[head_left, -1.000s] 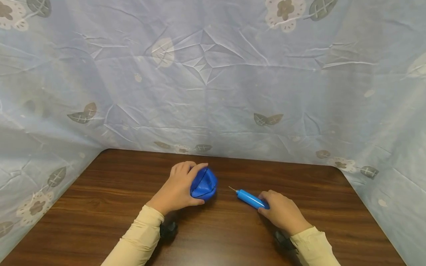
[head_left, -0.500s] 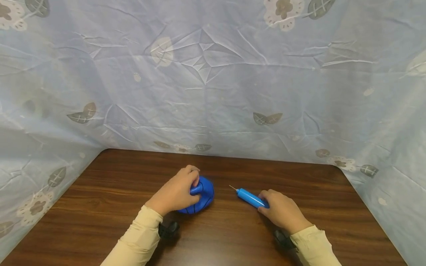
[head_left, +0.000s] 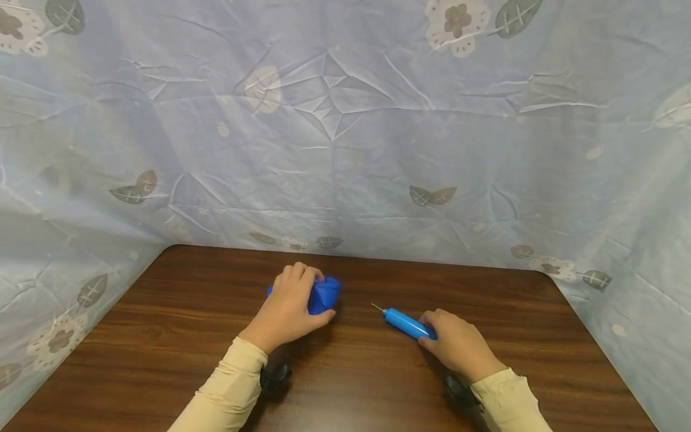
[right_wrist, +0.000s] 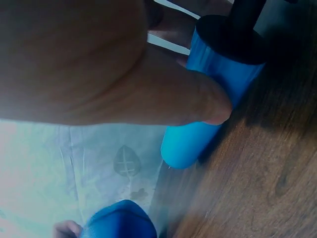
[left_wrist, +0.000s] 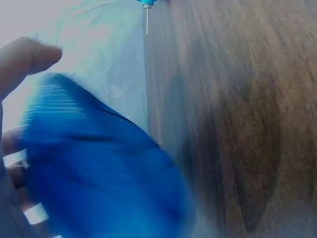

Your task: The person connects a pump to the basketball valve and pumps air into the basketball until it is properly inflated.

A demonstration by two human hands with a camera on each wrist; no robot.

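Note:
In the head view, my left hand [head_left: 288, 309] holds a blue, partly deflated ball [head_left: 326, 295] with black seam lines, its fingers curled over the far side. The left wrist view shows the ball [left_wrist: 109, 163] blurred and dented, with the thumb [left_wrist: 42, 57] standing a little off it. My right hand [head_left: 459, 342] grips a light-blue hand pump [head_left: 405, 323] low over the table. A thin metal needle [head_left: 376, 306] on its tip points left towards the ball, apart from it. Behind the right thumb, the right wrist view shows the pump's black end cap [right_wrist: 233, 42].
Both hands are above a dark brown wooden table [head_left: 178, 336] with rounded back corners. A pale blue curtain [head_left: 367, 156] with flower and leaf prints hangs behind it and along both sides. Black camera mounts [head_left: 275, 377] sit on the wrists.
My left hand has turned the ball about and regripped it, and the ball has shifted left. The right hand and the pump have stayed in place.

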